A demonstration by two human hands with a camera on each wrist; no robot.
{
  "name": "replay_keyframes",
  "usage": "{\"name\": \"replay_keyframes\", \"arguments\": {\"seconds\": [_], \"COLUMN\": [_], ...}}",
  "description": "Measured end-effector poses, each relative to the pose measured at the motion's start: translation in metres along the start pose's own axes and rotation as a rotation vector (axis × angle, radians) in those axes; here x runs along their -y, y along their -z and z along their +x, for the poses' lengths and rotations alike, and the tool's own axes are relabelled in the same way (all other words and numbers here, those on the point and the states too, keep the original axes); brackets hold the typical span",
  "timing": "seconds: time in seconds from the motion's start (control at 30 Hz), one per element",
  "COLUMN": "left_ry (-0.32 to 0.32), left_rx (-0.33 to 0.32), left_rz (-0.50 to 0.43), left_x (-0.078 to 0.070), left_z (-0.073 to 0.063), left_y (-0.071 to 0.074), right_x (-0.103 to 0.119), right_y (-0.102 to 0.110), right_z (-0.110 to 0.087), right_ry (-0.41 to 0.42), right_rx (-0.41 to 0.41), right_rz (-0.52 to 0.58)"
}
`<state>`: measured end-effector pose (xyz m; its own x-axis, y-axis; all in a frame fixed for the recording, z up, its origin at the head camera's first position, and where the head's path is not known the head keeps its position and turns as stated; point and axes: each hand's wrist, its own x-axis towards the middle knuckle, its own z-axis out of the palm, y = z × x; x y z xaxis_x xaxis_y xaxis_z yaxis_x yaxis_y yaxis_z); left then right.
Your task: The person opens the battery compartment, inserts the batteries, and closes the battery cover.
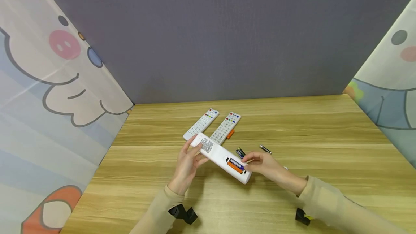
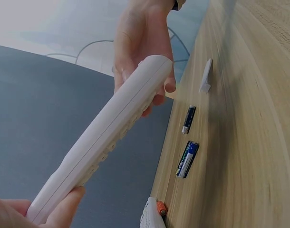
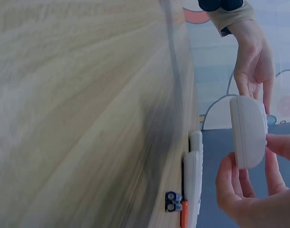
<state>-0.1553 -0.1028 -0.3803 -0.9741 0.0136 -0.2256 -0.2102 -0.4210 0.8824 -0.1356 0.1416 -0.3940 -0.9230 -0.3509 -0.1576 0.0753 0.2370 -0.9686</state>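
A white remote control [image 1: 221, 156] is held up, back side up, over the table. My left hand [image 1: 186, 167] grips its far left end, thumb on the back. At the other end, my right hand [image 1: 264, 163] has its thumb and a finger at the uncovered battery compartment, with other fingers under the key side. In the compartment lie a blue-purple battery [image 1: 236, 163] and an orange battery [image 1: 235, 168], side by side. The left wrist view shows the remote edge-on; the right wrist view shows its end, hiding the batteries.
Two white remotes, one left [image 1: 201, 124] and one right [image 1: 225, 128], lie keys up behind. An orange battery [image 1: 230, 134] touches the right one's side. Dark batteries [image 1: 240, 152] lie behind the held remote, and a black-silver battery [image 1: 265, 149] lies farther right. A white piece [image 2: 206, 78] lies near the right hand.
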Motion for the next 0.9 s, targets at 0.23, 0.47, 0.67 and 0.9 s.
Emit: {"name": "replay_keyframes", "arguments": {"seconds": [0.23, 0.47, 0.67, 0.9], "left_ry": [0.009, 0.013, 0.012, 0.017], "left_rx": [-0.009, -0.01, -0.015, -0.025], "left_rz": [-0.016, -0.024, -0.021, -0.033], "left_x": [0.0, -0.001, -0.003, -0.005], "left_z": [0.0, -0.001, -0.002, -0.001], "left_y": [0.0, 0.002, 0.002, 0.005], "right_x": [-0.004, -0.002, -0.005, -0.011], "right_y": [0.01, 0.024, 0.035, 0.044], "right_z": [-0.001, -0.007, -0.011, -0.013], "right_ry": [0.089, 0.131, 0.163, 0.211], "right_rx": [0.021, 0.012, 0.0, -0.025], "right_rz": [-0.094, -0.175, -0.237, -0.354]}}
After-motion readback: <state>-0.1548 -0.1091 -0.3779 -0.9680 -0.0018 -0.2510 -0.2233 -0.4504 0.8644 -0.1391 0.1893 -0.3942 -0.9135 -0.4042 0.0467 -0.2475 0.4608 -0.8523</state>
